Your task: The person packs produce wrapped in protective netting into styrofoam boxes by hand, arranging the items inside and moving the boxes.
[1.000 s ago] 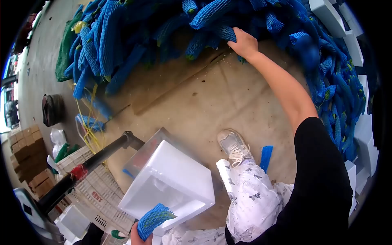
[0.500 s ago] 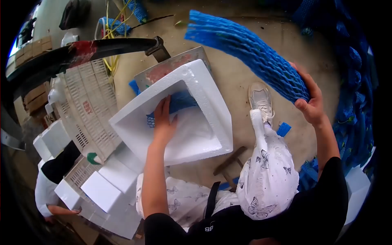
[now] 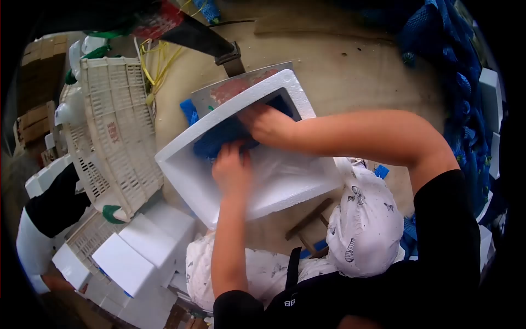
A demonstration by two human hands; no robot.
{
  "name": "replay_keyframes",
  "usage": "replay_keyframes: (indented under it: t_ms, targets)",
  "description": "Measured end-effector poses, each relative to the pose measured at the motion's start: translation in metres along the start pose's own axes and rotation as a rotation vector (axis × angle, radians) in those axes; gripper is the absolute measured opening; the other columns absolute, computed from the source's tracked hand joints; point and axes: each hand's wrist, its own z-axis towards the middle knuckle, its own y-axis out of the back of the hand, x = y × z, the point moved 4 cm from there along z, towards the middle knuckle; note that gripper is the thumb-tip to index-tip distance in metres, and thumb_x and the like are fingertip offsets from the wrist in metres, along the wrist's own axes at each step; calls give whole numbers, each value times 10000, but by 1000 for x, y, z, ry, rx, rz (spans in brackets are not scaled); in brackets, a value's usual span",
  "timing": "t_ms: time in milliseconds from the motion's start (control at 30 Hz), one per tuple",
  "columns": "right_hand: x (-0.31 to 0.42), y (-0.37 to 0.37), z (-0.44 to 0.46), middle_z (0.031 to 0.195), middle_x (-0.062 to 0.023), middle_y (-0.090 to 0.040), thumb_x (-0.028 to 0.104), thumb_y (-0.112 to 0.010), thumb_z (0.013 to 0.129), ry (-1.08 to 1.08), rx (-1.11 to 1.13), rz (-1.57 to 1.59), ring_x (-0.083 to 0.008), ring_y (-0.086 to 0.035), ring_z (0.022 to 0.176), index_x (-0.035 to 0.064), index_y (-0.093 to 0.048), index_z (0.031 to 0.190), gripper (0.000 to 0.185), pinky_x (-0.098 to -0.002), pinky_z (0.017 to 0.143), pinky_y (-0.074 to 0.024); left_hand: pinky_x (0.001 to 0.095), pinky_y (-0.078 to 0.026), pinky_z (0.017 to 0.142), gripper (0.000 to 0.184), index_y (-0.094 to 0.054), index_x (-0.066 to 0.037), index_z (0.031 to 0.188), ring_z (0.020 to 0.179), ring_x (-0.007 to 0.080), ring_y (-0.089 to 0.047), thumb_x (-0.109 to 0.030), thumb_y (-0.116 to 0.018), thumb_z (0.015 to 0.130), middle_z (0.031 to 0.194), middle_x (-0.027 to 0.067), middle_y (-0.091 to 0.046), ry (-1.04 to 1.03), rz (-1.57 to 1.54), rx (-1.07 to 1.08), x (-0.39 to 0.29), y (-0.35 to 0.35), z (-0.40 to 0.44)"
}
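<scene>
From where I stand, the head view shows two bare hands in one white foam box (image 3: 230, 112), which sits tilted with its open side toward the person. Inside it, blue netted produce (image 3: 211, 143) lies along the far wall; the pieces run together in shadow, so I can't count them, and the near part of the white floor is bare. The left hand (image 3: 233, 164) has its fingers bent onto the netting. The right hand (image 3: 268, 126) reaches across beside it, fingertips lost in the dark; I can't tell whether either one grips.

Behind the box is one metal platform (image 3: 208, 98) with one dark post (image 3: 203, 35). Two loose blue pieces show nearby: one scrap (image 3: 189, 111) beside the platform, one strip (image 3: 382, 171) past the knee. A heap of blue netted pieces (image 3: 466, 109), too many to count, lines the right side.

On the left I make out at least two slatted crates (image 3: 123, 126) and several white foam blocks (image 3: 123, 263), with one co-worker's arm (image 3: 57, 282) near them.
</scene>
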Motion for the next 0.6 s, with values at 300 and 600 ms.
replay_keyframes:
  t_ms: [300,600]
  targets:
    - [-32,105,-100,836,-21,-529,154,-581,781,3,-705,527,-173,-537,762,88,-582,919,153,-301,679,-437,405,-490,747,241,-566,-79,1058,895,327,-613,-272,-520,921,966,149,-627,56,13,245,-26,-25,65]
    - [-324,-52,-352,1251,-162,-509,237,-751,745,-1862,-861,216,-339,-491,1168,55,-420,1259,638,-416,971,-434,413,-489,813,293,-583,-20,1156,962,357,-624,-179,-557,911,1061,191,-648,156,-55,135,-17,-24,57]
